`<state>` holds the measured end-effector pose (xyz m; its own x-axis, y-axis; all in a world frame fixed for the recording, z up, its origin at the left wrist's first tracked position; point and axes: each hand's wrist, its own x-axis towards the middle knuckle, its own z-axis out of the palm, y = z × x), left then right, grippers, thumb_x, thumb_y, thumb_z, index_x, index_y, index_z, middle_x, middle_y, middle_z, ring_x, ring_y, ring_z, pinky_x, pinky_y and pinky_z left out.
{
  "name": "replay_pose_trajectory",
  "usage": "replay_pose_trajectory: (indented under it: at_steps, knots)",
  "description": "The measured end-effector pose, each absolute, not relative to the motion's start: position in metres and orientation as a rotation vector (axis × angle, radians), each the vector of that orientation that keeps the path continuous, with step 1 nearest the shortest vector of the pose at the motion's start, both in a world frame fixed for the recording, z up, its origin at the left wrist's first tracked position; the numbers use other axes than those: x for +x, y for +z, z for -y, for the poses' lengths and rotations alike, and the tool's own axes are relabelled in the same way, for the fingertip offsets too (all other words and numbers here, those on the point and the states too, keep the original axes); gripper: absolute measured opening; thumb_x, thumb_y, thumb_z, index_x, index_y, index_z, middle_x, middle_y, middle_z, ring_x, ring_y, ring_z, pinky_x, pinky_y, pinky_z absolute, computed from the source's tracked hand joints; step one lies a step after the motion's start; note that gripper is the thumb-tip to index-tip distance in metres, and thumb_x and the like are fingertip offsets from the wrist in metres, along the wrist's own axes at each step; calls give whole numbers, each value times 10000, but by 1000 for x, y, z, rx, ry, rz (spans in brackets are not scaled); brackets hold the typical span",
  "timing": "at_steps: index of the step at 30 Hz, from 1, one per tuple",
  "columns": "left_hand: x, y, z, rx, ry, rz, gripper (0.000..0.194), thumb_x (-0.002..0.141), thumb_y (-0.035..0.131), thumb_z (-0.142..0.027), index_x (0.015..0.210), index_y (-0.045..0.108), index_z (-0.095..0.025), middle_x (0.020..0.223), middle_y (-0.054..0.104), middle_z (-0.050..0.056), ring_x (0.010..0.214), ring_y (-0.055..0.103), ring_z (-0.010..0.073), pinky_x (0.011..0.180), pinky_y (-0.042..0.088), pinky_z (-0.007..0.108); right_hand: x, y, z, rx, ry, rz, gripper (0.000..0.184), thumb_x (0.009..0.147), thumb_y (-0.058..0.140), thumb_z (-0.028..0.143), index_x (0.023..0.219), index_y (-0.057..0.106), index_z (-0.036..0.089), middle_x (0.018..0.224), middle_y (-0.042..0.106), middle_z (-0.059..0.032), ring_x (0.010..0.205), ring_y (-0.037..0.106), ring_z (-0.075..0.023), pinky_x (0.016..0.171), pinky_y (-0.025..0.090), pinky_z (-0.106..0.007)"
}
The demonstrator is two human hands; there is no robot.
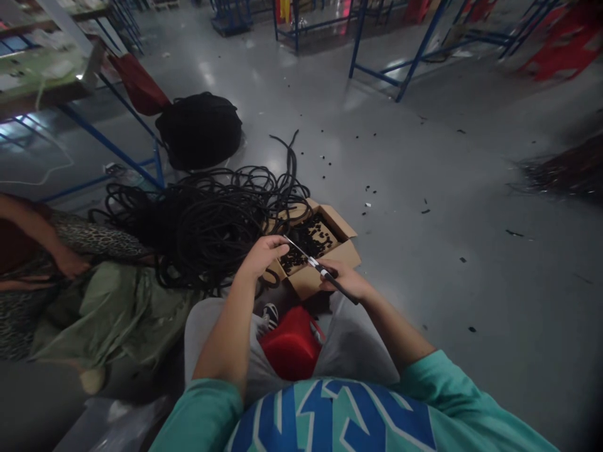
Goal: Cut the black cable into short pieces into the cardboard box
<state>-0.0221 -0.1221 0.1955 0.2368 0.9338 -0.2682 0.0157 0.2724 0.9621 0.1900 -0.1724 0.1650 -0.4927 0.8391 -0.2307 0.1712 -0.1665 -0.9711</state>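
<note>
My right hand [342, 277] is closed around a slim tool with a thin metal tip and a black handle [347, 294]. Its tip points up and left, reaching my left hand [264, 254], whose thumb and fingers are pinched together. What they hold, if anything, is too small to make out. Below both hands stands an open cardboard box [342, 254] with many short black pieces [308, 242] inside. A large tangle of black cord [198, 220] lies to its left, some strands hanging over the box's rim.
A black bundle [200, 129] sits behind the cord, beside a blue-legged table [113, 147]. Another person's hand [70, 260] is at the left, near the cord. Small black scraps [370, 188] dot the grey floor. A red seat [292, 345] shows between my legs.
</note>
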Motion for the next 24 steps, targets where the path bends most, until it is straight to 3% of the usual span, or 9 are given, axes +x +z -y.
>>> replay_pose_trajectory:
  at_steps: [7, 13, 20, 24]
  knots:
    - [-22, 201, 124, 1033, 800, -1056, 315, 455, 765, -337, 623, 631, -107, 502, 549, -13, 468, 432, 54, 482, 304, 194, 191, 170, 176, -1152, 1647, 1621, 510, 554, 617, 170, 1064, 604, 179, 855, 605, -10, 743, 512, -151, 692, 390, -258]
    - [-17, 192, 127, 885, 884, -1008, 475, 362, 793, -421, 670, 622, -102, 477, 543, -15, 435, 432, 49, 437, 291, 182, 183, 166, 183, -1184, 1638, 1540, 468, 556, 592, 184, 1022, 631, 167, 761, 598, 4, 675, 512, -135, 641, 390, -245]
    - [-10, 179, 126, 861, 908, -963, 417, 450, 762, -431, 622, 612, -81, 518, 538, 11, 449, 412, 40, 405, 272, 175, 181, 152, 181, -1283, 1557, 1505, 391, 541, 591, 178, 926, 660, 162, 719, 582, 9, 614, 477, -111, 583, 382, -228]
    - [-11, 172, 122, 840, 912, -978, 366, 504, 744, -397, 654, 619, -88, 529, 531, 1, 443, 414, 34, 419, 294, 175, 182, 146, 176, -1317, 1660, 1448, 447, 558, 586, 194, 1001, 620, 146, 592, 500, 35, 498, 394, -75, 481, 331, -203]
